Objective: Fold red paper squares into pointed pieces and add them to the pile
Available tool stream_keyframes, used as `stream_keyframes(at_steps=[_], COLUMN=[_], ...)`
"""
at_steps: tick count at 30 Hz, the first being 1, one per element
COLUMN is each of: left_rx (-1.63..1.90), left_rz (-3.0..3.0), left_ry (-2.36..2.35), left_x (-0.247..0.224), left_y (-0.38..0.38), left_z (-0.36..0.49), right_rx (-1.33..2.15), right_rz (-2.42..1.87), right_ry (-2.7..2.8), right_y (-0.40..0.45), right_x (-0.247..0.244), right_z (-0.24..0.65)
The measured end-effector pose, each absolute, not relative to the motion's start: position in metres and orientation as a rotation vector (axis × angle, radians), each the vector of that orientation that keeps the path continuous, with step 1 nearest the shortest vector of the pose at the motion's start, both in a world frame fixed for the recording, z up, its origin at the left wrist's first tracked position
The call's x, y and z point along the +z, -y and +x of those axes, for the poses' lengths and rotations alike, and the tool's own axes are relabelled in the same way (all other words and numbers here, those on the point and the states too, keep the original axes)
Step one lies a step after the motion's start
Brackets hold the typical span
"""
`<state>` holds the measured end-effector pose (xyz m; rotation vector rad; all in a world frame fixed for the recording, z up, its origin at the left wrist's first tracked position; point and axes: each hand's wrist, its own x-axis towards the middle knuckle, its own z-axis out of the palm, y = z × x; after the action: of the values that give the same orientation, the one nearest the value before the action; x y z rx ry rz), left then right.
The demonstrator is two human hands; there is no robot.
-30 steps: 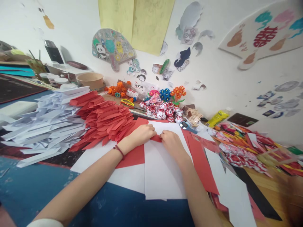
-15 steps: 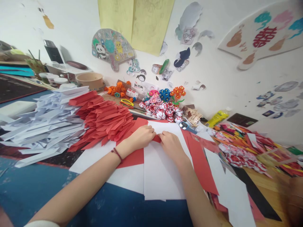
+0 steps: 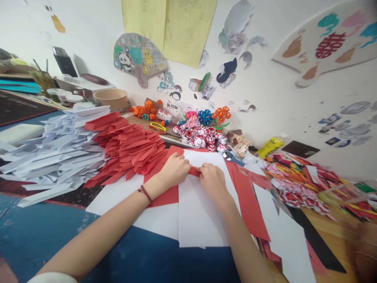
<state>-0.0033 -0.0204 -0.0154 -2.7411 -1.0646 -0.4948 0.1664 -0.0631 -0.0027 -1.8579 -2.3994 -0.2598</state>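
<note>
Between my two hands is a small folded strip of red paper (image 3: 193,171), mostly covered by my fingers. My left hand (image 3: 176,169) is closed on its left end. At its right end, my right hand (image 3: 212,179) pinches the strip with bent fingers. Both hands are over white paper sheets (image 3: 203,220). Under my left wrist lies a red sheet (image 3: 165,196). Left of my hands is a pile of folded red paper pieces (image 3: 132,151), beside a larger pile of folded white ones (image 3: 55,157).
Red-and-white paper balls (image 3: 203,137) and small orange flowers (image 3: 147,112) lie behind the sheets. A blue watch (image 3: 232,157) is near my right hand. More red paper (image 3: 253,204) and white paper (image 3: 290,239) lie to the right. Another person's blurred hand (image 3: 363,247) shows at the right edge.
My hands are slightly farther apart, so more of the red strip shows between them. The view has shifted a little; the piles look the same.
</note>
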Motion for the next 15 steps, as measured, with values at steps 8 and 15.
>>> stream_keyframes(at_steps=[8, 15], left_rx=[-0.505, -0.496], left_rz=[-2.671, -2.741], left_ry=[1.449, 1.363], left_x=[-0.015, -0.013], left_y=[0.012, 0.011], left_z=[-0.012, -0.022], right_rx=[0.015, 0.319], right_rz=[-1.912, -1.704], right_ry=[2.071, 1.926], right_y=[0.062, 0.058], right_x=[-0.009, -0.019], right_z=[0.176, 0.191])
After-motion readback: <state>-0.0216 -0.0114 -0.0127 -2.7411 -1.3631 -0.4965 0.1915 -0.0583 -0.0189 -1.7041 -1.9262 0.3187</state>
